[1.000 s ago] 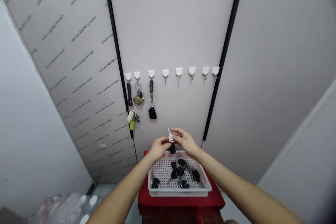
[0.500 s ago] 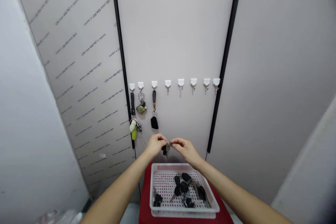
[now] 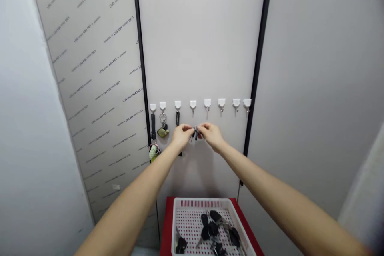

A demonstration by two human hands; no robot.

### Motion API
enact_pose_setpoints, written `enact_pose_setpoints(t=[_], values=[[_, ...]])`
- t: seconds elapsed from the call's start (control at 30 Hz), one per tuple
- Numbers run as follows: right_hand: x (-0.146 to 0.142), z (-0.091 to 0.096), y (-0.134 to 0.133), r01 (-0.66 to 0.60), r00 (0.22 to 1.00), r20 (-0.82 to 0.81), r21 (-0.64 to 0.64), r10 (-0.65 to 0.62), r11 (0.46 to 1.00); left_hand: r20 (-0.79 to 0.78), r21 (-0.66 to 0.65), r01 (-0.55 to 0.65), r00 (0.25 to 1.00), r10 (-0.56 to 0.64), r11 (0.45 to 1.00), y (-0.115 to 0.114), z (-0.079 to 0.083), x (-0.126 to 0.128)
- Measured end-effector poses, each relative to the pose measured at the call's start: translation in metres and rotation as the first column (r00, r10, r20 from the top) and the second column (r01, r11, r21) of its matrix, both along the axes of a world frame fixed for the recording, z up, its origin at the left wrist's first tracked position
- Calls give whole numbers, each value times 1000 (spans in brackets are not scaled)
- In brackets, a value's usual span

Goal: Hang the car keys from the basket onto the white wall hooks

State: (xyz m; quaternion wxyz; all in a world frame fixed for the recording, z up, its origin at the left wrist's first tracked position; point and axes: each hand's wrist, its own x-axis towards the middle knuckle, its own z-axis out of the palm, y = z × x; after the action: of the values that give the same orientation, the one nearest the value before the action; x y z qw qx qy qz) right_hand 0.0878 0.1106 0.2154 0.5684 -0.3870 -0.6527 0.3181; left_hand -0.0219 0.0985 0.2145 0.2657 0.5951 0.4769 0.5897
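My left hand (image 3: 182, 136) and my right hand (image 3: 211, 135) meet in front of the white panel, fingers pinched on a small bunch of keys (image 3: 196, 133). The keys dangle between the fingertips, and their ring is mostly covered by them. Just above is a bare white wall hook (image 3: 193, 105), fourth from the left. Beside my left hand, a braided black strap (image 3: 177, 118) hangs from the third hook, its lower part partly hidden by that hand. Further left hang a key ring with an olive-coloured fob (image 3: 163, 132) and a dark strap (image 3: 153, 127) with a green charm.
Below my arms, a white perforated basket (image 3: 204, 204) holds several black-headed keys (image 3: 213, 229). It stands on a red surface (image 3: 167, 224). More bare hooks (image 3: 221, 104) continue to the right. Black vertical strips (image 3: 258, 60) edge the panel on both sides.
Both hands have risen from just above the basket to just below the fourth hook, carrying the keys. The camera view has shifted, so the hooks and basket sit lower.
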Motion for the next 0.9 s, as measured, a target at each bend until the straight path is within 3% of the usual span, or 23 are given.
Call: enact_pose_setpoints(t=[0.13, 0.23, 0.4, 0.6, 0.77, 0.83, 0.9], values=[[-9, 32, 25, 133, 990, -38, 21, -132, 991, 26, 51, -13, 1000, 12, 999, 11, 16, 1], [-15, 44, 39, 267, 963, 24, 63, -269, 962, -37, 80, -45, 998, 48, 996, 17, 20, 0], [-22, 43, 51, 412, 896, 138, 98, -423, 906, -149, 115, -58, 986, 75, 992, 21, 20, -2], [-22, 35, 45, 457, 826, 284, 167, -486, 874, -200, 95, -66, 976, 84, 993, 16, 13, -6], [-3, 21, 30, 410, 838, 280, 242, -468, 880, -158, 143, -123, 977, 145, 982, 2, -9, -4], [10, 2, 17, 392, 833, 310, 254, -459, 884, -154, 148, -107, 979, 130, 983, -10, -28, -2], [24, -29, 0, 328, 823, 411, 221, -393, 918, -180, 107, -60, 980, 78, 992, -23, -55, 0]])
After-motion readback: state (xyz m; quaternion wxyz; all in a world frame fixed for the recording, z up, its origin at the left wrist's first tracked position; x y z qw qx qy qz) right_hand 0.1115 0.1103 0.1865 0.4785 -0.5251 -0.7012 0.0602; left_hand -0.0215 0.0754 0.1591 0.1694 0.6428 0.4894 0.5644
